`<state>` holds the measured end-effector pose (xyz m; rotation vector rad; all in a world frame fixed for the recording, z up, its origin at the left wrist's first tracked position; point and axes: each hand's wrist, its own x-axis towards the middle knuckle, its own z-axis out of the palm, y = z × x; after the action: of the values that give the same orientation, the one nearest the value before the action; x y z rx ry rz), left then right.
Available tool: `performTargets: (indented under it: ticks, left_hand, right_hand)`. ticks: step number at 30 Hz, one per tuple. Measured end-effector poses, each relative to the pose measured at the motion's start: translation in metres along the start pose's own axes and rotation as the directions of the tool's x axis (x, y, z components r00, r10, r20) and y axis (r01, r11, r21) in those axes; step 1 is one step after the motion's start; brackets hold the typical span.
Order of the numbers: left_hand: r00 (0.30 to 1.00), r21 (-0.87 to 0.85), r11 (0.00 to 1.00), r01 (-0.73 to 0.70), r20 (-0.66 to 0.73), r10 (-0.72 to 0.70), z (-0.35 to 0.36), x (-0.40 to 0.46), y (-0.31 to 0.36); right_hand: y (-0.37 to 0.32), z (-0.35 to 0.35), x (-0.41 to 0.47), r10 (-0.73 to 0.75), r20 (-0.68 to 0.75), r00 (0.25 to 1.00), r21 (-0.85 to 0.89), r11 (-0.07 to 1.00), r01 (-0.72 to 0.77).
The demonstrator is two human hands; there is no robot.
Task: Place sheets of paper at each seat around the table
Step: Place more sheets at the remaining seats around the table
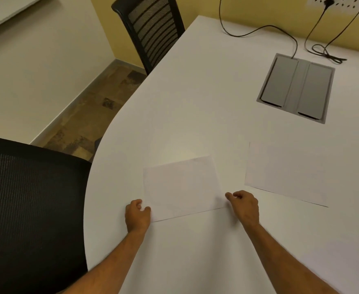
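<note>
A white sheet of paper (183,187) lies flat on the white table (195,102), close to the curved left edge. My left hand (137,215) pinches the sheet's near left corner between thumb and fingers. My right hand (245,205) sits at the sheet's near right corner with fingers curled, touching its edge. A second white sheet (284,172) lies flat to the right, apart from both hands.
A black mesh chair (30,204) stands at the table's left edge and another black chair (153,32) at the far side. A grey cable box (296,88) is set into the tabletop, with black cables (323,49) running to a wall socket (342,3).
</note>
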<state>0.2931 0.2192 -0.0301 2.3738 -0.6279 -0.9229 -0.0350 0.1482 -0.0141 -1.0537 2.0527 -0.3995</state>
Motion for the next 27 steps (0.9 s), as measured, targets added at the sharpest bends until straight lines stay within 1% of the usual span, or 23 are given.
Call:
performTargets:
  ticks: [3, 6, 7, 10, 13, 16, 18, 20, 23, 27]
  left_hand:
    - [0.997, 0.062, 0.997, -0.033, -0.061, 0.037, 0.007, -0.009, 0.009]
    - [0.990, 0.023, 0.991, -0.132, -0.046, 0.133, 0.024, -0.032, 0.033]
    - [0.987, -0.016, 0.987, -0.162, -0.019, 0.162, 0.033, -0.042, 0.045]
    - [0.961, -0.107, 0.966, -0.236, 0.121, 0.249, 0.068, -0.068, 0.084]
    - [0.915, -0.135, 0.949, -0.285, 0.257, 0.311, 0.115, -0.086, 0.121]
    - [0.869, -0.127, 0.945, -0.302, 0.370, 0.328, 0.163, -0.103, 0.153]
    - [0.850, -0.105, 0.949, -0.298, 0.423, 0.314, 0.193, -0.113, 0.168]
    - [0.845, -0.044, 0.951, -0.306, 0.448, 0.293, 0.219, -0.121, 0.177]
    - [0.871, 0.061, 0.947, -0.316, 0.416, 0.263, 0.250, -0.131, 0.185]
    - [0.887, 0.184, 0.916, -0.356, 0.375, 0.270, 0.278, -0.139, 0.200]
  right_hand:
    - [0.015, -0.038, 0.009, 0.025, -0.052, 0.998, 0.028, 0.999, -0.023]
    - [0.035, -0.086, 0.022, 0.068, -0.135, 0.988, 0.052, 0.997, -0.061]
    - [0.042, -0.103, 0.027, 0.089, -0.168, 0.982, 0.069, 0.995, -0.079]
    - [0.062, -0.148, 0.045, 0.158, -0.260, 0.953, 0.128, 0.983, -0.128]
    - [0.084, -0.179, 0.065, 0.236, -0.307, 0.922, 0.180, 0.966, -0.188]
    - [0.101, -0.199, 0.084, 0.319, -0.317, 0.893, 0.199, 0.943, -0.266]
    - [0.109, -0.206, 0.095, 0.351, -0.293, 0.889, 0.176, 0.934, -0.310]
    - [0.114, -0.207, 0.105, 0.348, -0.255, 0.902, 0.138, 0.936, -0.323]
    - [0.118, -0.200, 0.116, 0.352, -0.232, 0.907, 0.070, 0.936, -0.346]
    - [0.120, -0.184, 0.127, 0.330, -0.276, 0.903, -0.010, 0.938, -0.346]
